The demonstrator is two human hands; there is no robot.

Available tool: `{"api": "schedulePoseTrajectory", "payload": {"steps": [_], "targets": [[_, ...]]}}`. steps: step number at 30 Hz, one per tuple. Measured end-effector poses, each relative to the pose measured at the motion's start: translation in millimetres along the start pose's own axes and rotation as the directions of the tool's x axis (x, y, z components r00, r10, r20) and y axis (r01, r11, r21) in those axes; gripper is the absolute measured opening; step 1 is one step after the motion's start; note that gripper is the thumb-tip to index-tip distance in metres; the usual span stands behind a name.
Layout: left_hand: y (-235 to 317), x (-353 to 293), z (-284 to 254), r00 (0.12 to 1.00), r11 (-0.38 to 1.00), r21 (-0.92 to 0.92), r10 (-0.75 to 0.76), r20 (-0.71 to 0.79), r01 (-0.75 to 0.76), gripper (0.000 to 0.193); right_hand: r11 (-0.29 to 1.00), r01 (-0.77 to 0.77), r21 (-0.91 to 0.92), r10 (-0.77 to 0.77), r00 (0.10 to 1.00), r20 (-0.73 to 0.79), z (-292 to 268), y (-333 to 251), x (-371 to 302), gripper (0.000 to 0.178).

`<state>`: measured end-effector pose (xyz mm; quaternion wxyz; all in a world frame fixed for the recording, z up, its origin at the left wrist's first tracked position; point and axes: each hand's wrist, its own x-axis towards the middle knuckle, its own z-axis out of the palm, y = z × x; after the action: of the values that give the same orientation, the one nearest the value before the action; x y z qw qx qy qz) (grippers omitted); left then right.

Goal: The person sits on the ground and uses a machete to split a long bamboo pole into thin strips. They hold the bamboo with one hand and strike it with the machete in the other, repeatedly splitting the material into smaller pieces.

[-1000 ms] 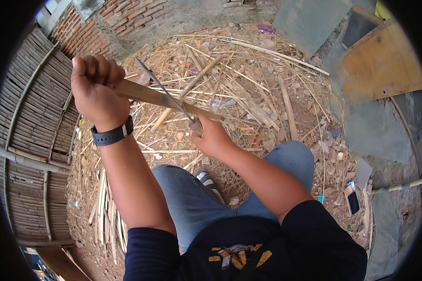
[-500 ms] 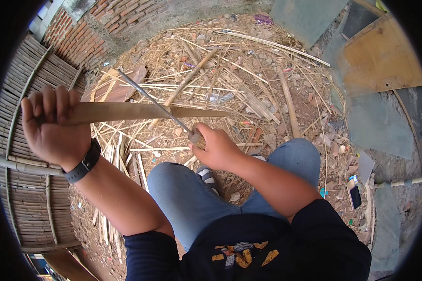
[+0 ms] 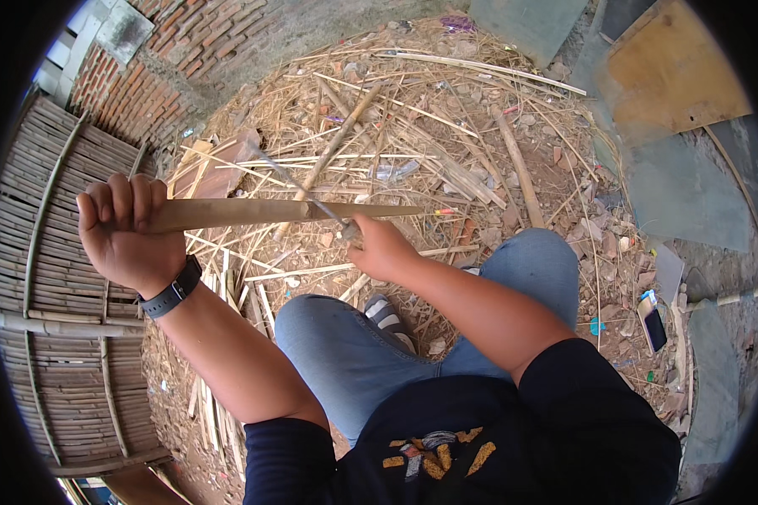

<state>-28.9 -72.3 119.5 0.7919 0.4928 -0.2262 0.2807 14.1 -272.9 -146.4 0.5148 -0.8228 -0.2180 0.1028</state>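
Note:
My left hand [image 3: 133, 231], with a dark watch on the wrist, is raised and closed around the thick end of a bamboo slat [image 3: 236, 213]. The slat runs rightward in front of me and narrows to a point. In my right hand [image 3: 387, 250] is the handle of a knife [image 3: 285, 174], its long grey blade seen almost edge-on and slightly blurred. The blade slants up and to the left, crossing the slat near a notch or node. Whether it cuts into the bamboo here, I cannot tell.
Bamboo strips [image 3: 463, 181], poles and shavings litter the dirt ground. A bamboo-slat panel [image 3: 67, 278] stands at left, a brick wall [image 3: 177, 50] behind. Flat grey and brown sheets [image 3: 674, 67] lie at right, near a phone [image 3: 653, 326]. My bent knees are below the slat.
The slat and my left hand have shifted a little to the right and down. My right hand has moved slightly up and right, the knife still crossing the slat.

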Motion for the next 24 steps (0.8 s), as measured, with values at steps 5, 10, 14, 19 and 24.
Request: {"api": "schedulePoseTrajectory", "payload": {"steps": [5,10,14,19,24], "targets": [[5.8,6.3,-20.7,0.991,0.999,0.025,0.043,-0.13,-0.04,0.033,0.992,-0.121,-0.029,0.121,0.993,0.0,10.9,35.1,20.2,0.044],[13.3,-5.9,-35.5,1.0,1.0,-0.027,0.004,0.015,-0.003,0.037,0.994,0.073,0.079,-0.078,0.995,0.065,0.2,-29.8,-11.6,0.033],[2.7,-3.2,-6.7,0.99,0.994,0.091,0.063,-0.127,-0.051,0.037,0.996,0.034,0.079,-0.027,0.996,-0.087,38.8,35.3,-7.6,0.034],[14.4,-4.2,-40.8,0.988,0.996,0.077,0.046,-0.151,-0.035,0.038,0.987,-0.163,-0.005,0.162,0.98,-0.113,43.1,61.3,7.3,0.036],[6.3,-17.6,-40.9,0.998,0.999,0.022,0.048,-0.052,-0.047,0.037,0.992,0.087,0.096,-0.09,0.995,0.03,8.7,-28.2,-12.5,0.035]]}}
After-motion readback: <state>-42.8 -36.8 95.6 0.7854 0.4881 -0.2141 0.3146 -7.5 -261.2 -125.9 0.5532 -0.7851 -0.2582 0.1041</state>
